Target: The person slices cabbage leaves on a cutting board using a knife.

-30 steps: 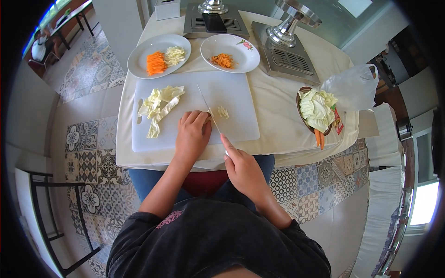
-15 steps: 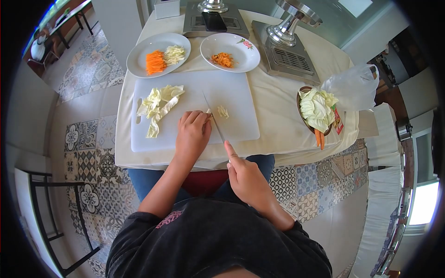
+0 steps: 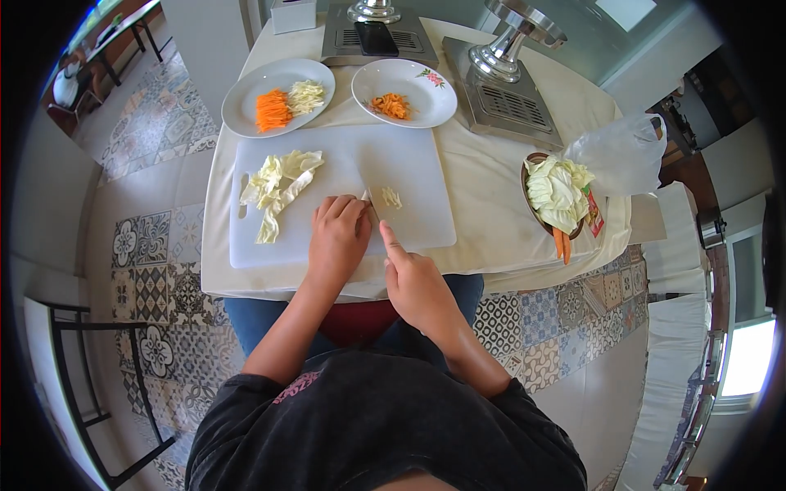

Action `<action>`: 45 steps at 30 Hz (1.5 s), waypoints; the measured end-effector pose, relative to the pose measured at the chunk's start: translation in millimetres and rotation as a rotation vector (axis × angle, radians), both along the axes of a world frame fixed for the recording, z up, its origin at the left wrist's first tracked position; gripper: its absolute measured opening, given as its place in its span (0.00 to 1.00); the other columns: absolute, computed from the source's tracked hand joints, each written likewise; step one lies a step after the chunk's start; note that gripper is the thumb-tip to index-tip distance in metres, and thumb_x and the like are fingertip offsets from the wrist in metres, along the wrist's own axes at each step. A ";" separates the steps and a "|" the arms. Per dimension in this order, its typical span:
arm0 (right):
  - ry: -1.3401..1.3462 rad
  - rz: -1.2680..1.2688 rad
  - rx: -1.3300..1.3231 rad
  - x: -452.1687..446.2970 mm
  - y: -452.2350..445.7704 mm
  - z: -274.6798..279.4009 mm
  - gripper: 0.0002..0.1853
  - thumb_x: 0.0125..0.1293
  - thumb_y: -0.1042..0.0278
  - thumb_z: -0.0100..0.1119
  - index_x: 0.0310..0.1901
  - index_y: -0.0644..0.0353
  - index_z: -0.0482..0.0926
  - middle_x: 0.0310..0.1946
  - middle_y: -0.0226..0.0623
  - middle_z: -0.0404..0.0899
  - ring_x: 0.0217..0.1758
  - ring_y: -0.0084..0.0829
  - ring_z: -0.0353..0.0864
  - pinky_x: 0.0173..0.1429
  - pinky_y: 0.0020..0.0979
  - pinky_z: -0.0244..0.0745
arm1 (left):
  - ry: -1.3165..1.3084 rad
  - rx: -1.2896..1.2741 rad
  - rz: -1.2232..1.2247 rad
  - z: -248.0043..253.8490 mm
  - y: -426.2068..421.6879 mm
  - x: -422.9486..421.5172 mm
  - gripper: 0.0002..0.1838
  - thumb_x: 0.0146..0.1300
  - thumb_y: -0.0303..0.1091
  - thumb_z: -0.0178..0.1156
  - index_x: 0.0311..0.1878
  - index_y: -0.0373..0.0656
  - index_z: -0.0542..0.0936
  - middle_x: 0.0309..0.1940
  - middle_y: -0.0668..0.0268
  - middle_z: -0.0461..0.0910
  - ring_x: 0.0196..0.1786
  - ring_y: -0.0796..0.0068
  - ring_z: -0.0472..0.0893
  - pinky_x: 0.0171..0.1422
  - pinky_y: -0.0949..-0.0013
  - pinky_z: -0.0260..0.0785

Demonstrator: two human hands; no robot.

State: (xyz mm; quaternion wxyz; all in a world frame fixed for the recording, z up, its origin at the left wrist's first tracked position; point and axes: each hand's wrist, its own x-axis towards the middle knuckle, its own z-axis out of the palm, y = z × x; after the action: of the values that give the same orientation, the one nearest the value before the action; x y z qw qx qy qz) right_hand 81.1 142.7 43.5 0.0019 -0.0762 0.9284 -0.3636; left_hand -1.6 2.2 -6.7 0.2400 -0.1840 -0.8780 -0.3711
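My left hand [image 3: 337,237] lies on the white cutting board [image 3: 422,159], its curled fingers pressing a small piece of cabbage [image 3: 365,195]. In my right hand [image 3: 419,290] is a kitchen knife [image 3: 372,211], index finger stretched along the top of the blade. The blade stands close beside my left fingertips, pointing away from me; the handle is hidden in my palm. A few cut cabbage strips [image 3: 391,197] lie just right of the blade. Loose cabbage leaves [image 3: 278,184] rest on the left part of the board.
Behind the board stand a plate [image 3: 237,110] with carrot and cabbage shreds and a floral plate [image 3: 442,102] with orange shreds. A bowl [image 3: 530,209] of cabbage and carrots is at right, near a plastic bag [image 3: 622,151]. Metal stands [image 3: 516,106] and a phone [image 3: 377,38] are farther back.
My right hand has moved forward and slightly left with the knife, sliding the blade along beside my left fingers. My left hand has stayed nearly still on the cabbage piece.
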 end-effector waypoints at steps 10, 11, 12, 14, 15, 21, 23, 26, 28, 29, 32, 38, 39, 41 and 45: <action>-0.022 -0.028 0.156 14.4 -0.8 3.3 0.32 0.71 0.73 0.54 0.77 0.53 0.64 0.29 0.51 0.79 0.32 0.52 0.80 0.41 0.49 0.75 | -0.021 0.023 -0.001 3.9 -1.6 1.5 0.08 0.59 0.25 0.64 0.42 0.41 0.81 0.42 0.62 0.83 0.51 0.57 0.80 0.57 0.55 0.69; -0.023 -0.032 0.169 16.5 1.1 4.3 0.32 0.70 0.73 0.54 0.76 0.51 0.65 0.29 0.50 0.78 0.32 0.51 0.79 0.41 0.49 0.75 | -0.030 0.024 -0.005 4.5 -1.5 1.9 0.08 0.59 0.25 0.64 0.42 0.41 0.80 0.42 0.62 0.83 0.51 0.56 0.80 0.57 0.55 0.69; -0.020 -0.034 0.158 17.9 3.2 5.0 0.32 0.70 0.73 0.55 0.76 0.50 0.65 0.29 0.50 0.78 0.31 0.51 0.79 0.41 0.48 0.74 | -0.036 0.029 -0.006 4.1 -1.5 1.9 0.08 0.59 0.25 0.65 0.42 0.41 0.80 0.42 0.62 0.83 0.51 0.56 0.80 0.58 0.55 0.69; -0.011 -0.036 0.134 19.2 7.6 6.6 0.32 0.70 0.73 0.56 0.76 0.48 0.66 0.29 0.49 0.77 0.31 0.50 0.78 0.40 0.48 0.74 | -0.044 0.039 -0.007 3.8 -1.7 1.6 0.08 0.59 0.25 0.65 0.43 0.41 0.80 0.43 0.61 0.84 0.52 0.55 0.80 0.59 0.55 0.69; 0.000 -0.029 0.123 19.2 10.8 6.2 0.32 0.70 0.73 0.56 0.76 0.48 0.66 0.30 0.49 0.78 0.31 0.50 0.78 0.40 0.47 0.74 | -0.047 0.050 -0.003 4.0 -1.2 1.8 0.08 0.59 0.25 0.65 0.42 0.41 0.80 0.43 0.61 0.84 0.52 0.55 0.80 0.58 0.55 0.69; -0.009 -0.012 -0.110 14.6 23.9 2.6 0.31 0.71 0.72 0.54 0.76 0.50 0.66 0.33 0.52 0.81 0.33 0.51 0.82 0.42 0.45 0.77 | 0.002 0.093 -0.023 -0.9 -3.5 -0.6 0.08 0.58 0.23 0.66 0.41 0.40 0.81 0.40 0.59 0.85 0.49 0.54 0.81 0.57 0.54 0.71; -0.189 -0.079 -0.264 15.7 21.8 16.2 0.30 0.72 0.74 0.54 0.75 0.52 0.66 0.34 0.55 0.82 0.34 0.51 0.82 0.43 0.43 0.76 | 0.020 0.102 -0.030 -2.1 -3.0 -1.3 0.08 0.57 0.23 0.67 0.41 0.40 0.81 0.39 0.59 0.85 0.48 0.54 0.82 0.57 0.54 0.71; -0.257 -0.117 -0.322 15.7 22.1 18.7 0.29 0.72 0.74 0.53 0.75 0.53 0.66 0.36 0.57 0.83 0.35 0.51 0.82 0.43 0.40 0.77 | 0.010 0.098 -0.031 -3.0 -2.8 -1.3 0.09 0.57 0.23 0.66 0.41 0.40 0.81 0.40 0.59 0.85 0.48 0.54 0.81 0.57 0.54 0.71; -0.166 -0.079 -0.233 15.7 23.0 19.3 0.30 0.71 0.73 0.54 0.75 0.52 0.67 0.35 0.55 0.83 0.35 0.51 0.82 0.43 0.42 0.77 | 0.008 0.091 -0.036 -1.9 -3.1 -0.9 0.09 0.57 0.23 0.66 0.42 0.40 0.81 0.40 0.59 0.84 0.49 0.54 0.81 0.57 0.54 0.71; -0.120 -0.060 -0.189 15.5 23.2 19.4 0.30 0.71 0.73 0.55 0.74 0.51 0.67 0.35 0.54 0.83 0.35 0.51 0.82 0.43 0.42 0.77 | 0.008 0.088 -0.038 -0.9 -3.2 -0.8 0.09 0.57 0.23 0.66 0.42 0.40 0.81 0.41 0.59 0.84 0.49 0.54 0.81 0.57 0.54 0.71; -0.022 -0.052 -0.028 15.5 24.5 11.2 0.30 0.69 0.72 0.57 0.74 0.48 0.69 0.33 0.50 0.82 0.35 0.51 0.82 0.41 0.46 0.76 | 0.002 0.074 -0.034 1.6 -3.2 0.8 0.09 0.58 0.22 0.65 0.42 0.40 0.81 0.41 0.59 0.84 0.50 0.53 0.81 0.58 0.54 0.71; 0.028 -0.069 -0.052 16.5 22.3 11.8 0.30 0.69 0.71 0.58 0.73 0.48 0.69 0.31 0.48 0.81 0.35 0.50 0.82 0.41 0.49 0.75 | 0.002 0.070 -0.034 0.9 -3.2 1.0 0.09 0.58 0.23 0.65 0.43 0.40 0.81 0.41 0.59 0.84 0.50 0.54 0.80 0.58 0.54 0.70; 0.043 -0.060 -0.064 16.5 21.9 10.5 0.31 0.69 0.71 0.58 0.73 0.49 0.69 0.31 0.48 0.81 0.35 0.51 0.82 0.41 0.49 0.75 | 0.003 0.068 -0.034 1.0 -3.3 1.0 0.09 0.58 0.23 0.65 0.42 0.40 0.81 0.41 0.60 0.84 0.50 0.54 0.80 0.58 0.54 0.70; 0.074 -0.042 -0.088 16.8 21.2 6.1 0.31 0.69 0.72 0.57 0.74 0.50 0.68 0.32 0.49 0.81 0.35 0.51 0.82 0.41 0.49 0.75 | 0.007 0.065 -0.032 1.3 -3.4 1.0 0.08 0.58 0.23 0.65 0.42 0.40 0.81 0.41 0.60 0.84 0.50 0.54 0.81 0.58 0.54 0.70; 0.095 -0.008 -0.128 17.3 15.9 2.5 0.31 0.69 0.73 0.57 0.74 0.54 0.67 0.31 0.51 0.81 0.35 0.52 0.82 0.41 0.49 0.74 | 0.009 0.058 -0.025 1.1 -3.1 0.6 0.08 0.58 0.24 0.65 0.41 0.40 0.82 0.41 0.60 0.84 0.50 0.55 0.80 0.58 0.55 0.70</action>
State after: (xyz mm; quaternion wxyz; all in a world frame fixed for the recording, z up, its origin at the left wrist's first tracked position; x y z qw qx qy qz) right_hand 98.4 158.6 46.0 -0.0485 -0.0898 0.9026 -0.4183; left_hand -1.0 -0.9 -5.6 0.2442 -0.1897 -0.8635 -0.3984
